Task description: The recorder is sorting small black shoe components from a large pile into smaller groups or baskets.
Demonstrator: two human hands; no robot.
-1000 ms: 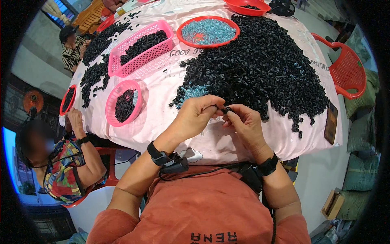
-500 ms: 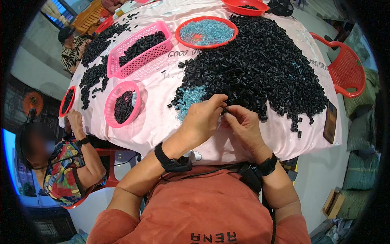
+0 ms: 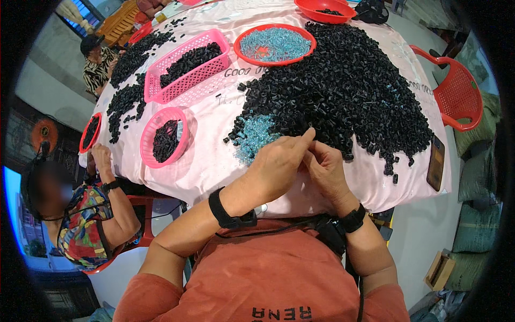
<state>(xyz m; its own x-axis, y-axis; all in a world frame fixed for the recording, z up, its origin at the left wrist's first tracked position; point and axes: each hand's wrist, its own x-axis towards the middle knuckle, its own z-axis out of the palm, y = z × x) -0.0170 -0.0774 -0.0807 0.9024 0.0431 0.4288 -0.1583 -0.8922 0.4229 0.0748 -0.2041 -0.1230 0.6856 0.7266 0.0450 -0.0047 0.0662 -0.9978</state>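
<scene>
At near side of cloth-covered bench (image 3: pixel 214 172): L hand (image 3: pixel 276 165) & R hand (image 3: pixel 328 167) together, fingers bent. Fingertips mostly hidden by L hand; cannot tell if small pc. gripped. Black parts (image 3: pixel 343 96) heaped just beyond both hands. Clear blue parts (image 3: pixel 255 138) piled just beside L hand, at heap's L edge. Red tray (image 3: pixel 261 52) w/ more blue pcs. farther back. Pink round basket (image 3: pixel 148 138) w/ black pcs. to L.
</scene>
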